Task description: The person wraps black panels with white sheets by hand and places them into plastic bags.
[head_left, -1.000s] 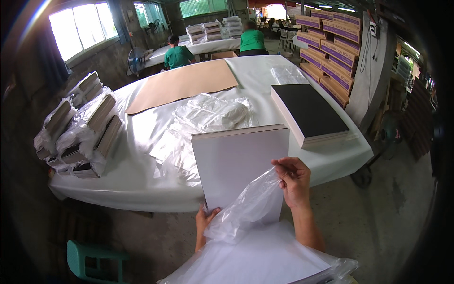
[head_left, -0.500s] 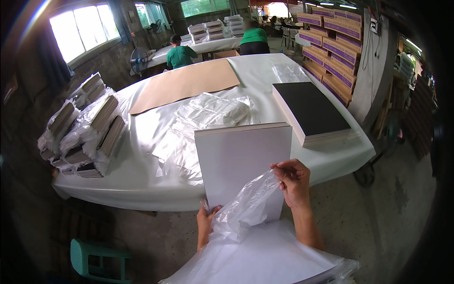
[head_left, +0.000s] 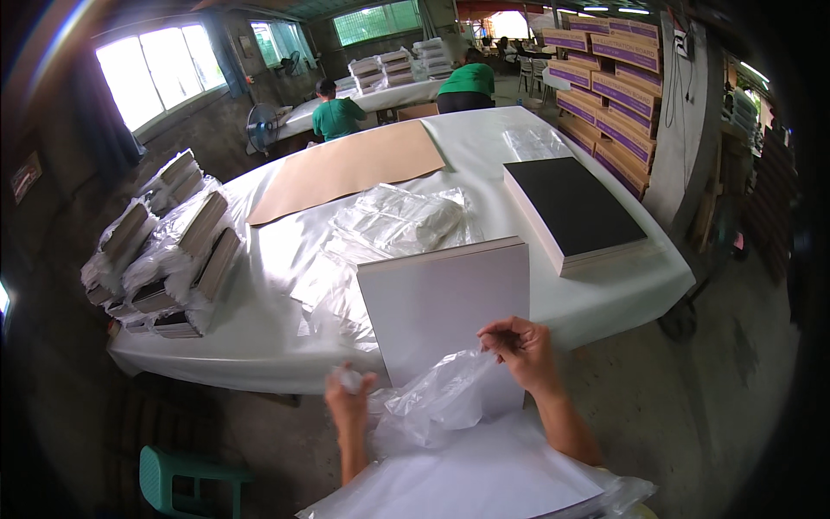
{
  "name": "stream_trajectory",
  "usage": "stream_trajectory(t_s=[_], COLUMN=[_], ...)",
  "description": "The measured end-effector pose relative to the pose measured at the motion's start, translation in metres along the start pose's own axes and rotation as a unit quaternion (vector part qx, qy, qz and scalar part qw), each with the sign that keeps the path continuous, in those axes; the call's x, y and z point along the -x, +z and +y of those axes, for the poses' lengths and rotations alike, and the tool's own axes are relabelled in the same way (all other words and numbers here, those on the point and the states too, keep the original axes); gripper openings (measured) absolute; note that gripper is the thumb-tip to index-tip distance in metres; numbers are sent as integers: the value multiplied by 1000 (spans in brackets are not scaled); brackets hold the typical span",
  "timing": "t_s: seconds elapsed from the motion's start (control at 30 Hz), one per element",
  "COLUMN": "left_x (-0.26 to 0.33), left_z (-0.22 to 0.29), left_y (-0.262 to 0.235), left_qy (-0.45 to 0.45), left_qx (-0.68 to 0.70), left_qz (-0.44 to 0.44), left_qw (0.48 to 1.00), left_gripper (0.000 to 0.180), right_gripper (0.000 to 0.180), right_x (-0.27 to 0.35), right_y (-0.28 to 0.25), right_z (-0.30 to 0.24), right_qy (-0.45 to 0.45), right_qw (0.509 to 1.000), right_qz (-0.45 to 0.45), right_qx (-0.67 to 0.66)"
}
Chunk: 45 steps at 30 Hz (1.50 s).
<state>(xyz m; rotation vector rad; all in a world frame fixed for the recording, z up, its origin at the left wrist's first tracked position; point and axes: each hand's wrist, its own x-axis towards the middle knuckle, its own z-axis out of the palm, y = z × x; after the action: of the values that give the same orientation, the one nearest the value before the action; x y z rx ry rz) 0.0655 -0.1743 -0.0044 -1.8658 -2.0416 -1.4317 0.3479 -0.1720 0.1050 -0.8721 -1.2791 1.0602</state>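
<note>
Upright in front of me, against the table's near edge, stands a thick white-faced stack of boards (head_left: 445, 298). A clear plastic bag (head_left: 437, 394) hangs loosely around its lower part. My right hand (head_left: 526, 353) pinches the bag's rim at the boards' right side. On the left, my left hand (head_left: 347, 405) is slightly blurred, apart from the boards, with a bit of the same film between its fingers. Below both hands lies a white sheet-like pile in clear film (head_left: 467, 471), close to my body.
The white-covered table (head_left: 285, 350) carries crumpled plastic bags (head_left: 402, 221), a brown sheet (head_left: 350, 169), a black-topped board stack (head_left: 579, 208) and wrapped bundles (head_left: 164, 251). A green stool (head_left: 177, 476) stands lower left. Cartons (head_left: 609, 95) are piled far right; two people in green work beyond.
My left hand has let go of the boards' lower left edge and moved left, drawing film outward. My right hand has come slightly lower and left with the bag rim.
</note>
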Motion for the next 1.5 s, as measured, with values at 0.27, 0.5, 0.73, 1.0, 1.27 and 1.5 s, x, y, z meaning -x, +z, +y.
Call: stream_trajectory(t_s=[0.27,0.5,0.73,1.0,1.27,1.5], left_x=[-59,-35,-33,-26,-19,-31], left_z=[134,147,152,146,134,141], left_y=[-58,-23,-43,-19,-18,-44], left_qy=[125,25,56,45,-53,-62], left_qx=[324,367,400,423,648,564], left_qz=[-164,-389,-496,-325,-429,-585], left_qw=[923,844,768,845,627,580], left_gripper=[58,54,49,9,12,55], right_gripper=[5,8,11,25,21,24], right_x=[-2,0,-7,-1,-4,-4], right_y=[28,25,10,13,10,3], right_z=[-3,3,3,4,-1,-13], right_qy=[-56,-136,-92,9,17,70], right_qw=[982,971,995,957,978,955], right_qz=[-127,-78,-2,-82,-101,-7], right_qx=[126,182,30,-278,-181,-288])
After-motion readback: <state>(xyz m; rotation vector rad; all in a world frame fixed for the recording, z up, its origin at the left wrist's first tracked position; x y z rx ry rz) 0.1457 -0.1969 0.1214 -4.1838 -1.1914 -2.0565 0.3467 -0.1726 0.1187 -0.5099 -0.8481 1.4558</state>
